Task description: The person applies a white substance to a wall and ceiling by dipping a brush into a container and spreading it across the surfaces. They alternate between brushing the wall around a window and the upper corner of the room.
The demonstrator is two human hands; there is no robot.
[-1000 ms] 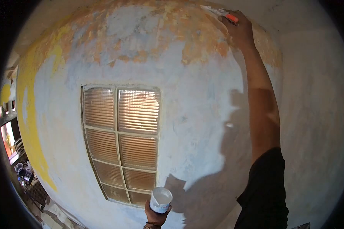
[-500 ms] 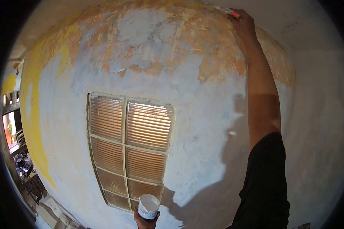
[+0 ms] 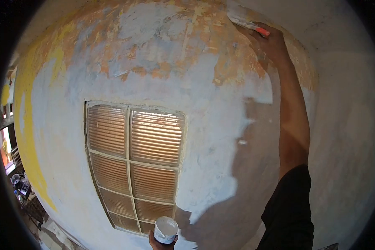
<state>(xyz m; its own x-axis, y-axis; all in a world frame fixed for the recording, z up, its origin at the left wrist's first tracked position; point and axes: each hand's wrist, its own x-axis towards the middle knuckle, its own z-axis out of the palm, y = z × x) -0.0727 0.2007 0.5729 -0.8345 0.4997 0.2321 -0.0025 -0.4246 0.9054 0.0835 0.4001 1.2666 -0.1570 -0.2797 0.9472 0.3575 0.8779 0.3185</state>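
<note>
My right hand is raised to the top of the wall, its fingers closed round a paintbrush with a red-orange part on its handle. The brush's pale end touches or lies very near the wall just under the ceiling. Low in the view, my left hand grips a white tub from below. Pale, whitish stuff shows inside the tub. The wall is whitish lower down, with patchy orange and grey near the top.
A window with ribbed glass panes and pale bars is set in the wall, behind the tub. Yellow paint runs down the wall's left side. The ceiling meets the wall above. Cluttered household items stand far left.
My right hand and the paintbrush have come down and slightly right in the view. The tub has shifted a little right and down. The window has slid left as the view turned.
</note>
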